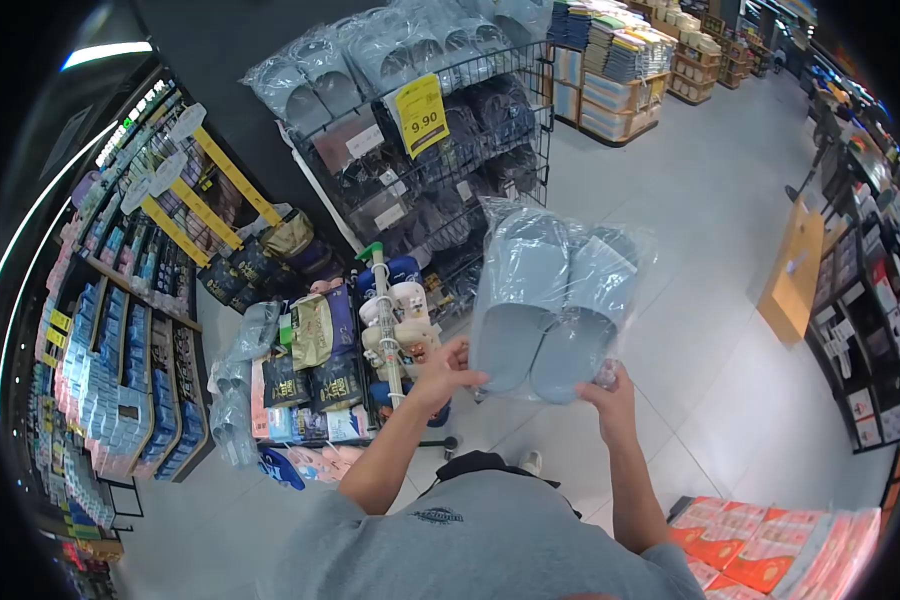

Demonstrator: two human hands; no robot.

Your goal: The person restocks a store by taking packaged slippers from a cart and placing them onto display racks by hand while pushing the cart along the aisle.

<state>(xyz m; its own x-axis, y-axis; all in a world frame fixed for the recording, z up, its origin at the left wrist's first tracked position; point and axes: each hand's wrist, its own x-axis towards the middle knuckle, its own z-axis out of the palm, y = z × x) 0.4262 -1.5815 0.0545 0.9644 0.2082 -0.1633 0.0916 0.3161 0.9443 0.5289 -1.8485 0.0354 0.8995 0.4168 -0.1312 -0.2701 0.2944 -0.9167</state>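
Both my hands hold a clear plastic bag with a pair of grey-blue slippers (545, 300) in front of my body. At the bag's lower left corner my left hand (448, 375) pinches the plastic between thumb and fingers. My right hand (610, 390) grips the lower right corner. The slippers lie side by side, soles or insides not clearly told apart through the shiny wrap. Beyond the bag stands a black wire rack (435, 230) with similar wrapped slippers (400, 50) on top and darker ones below.
A yellow price sign (422, 113) reading 9.90 hangs on the rack. Left are packed shelves (120, 370) and a cart of bagged goods (315, 375). Red boxes (745, 545) sit at lower right. Right stand a wooden panel (795, 270) and dark shelving (860, 340).
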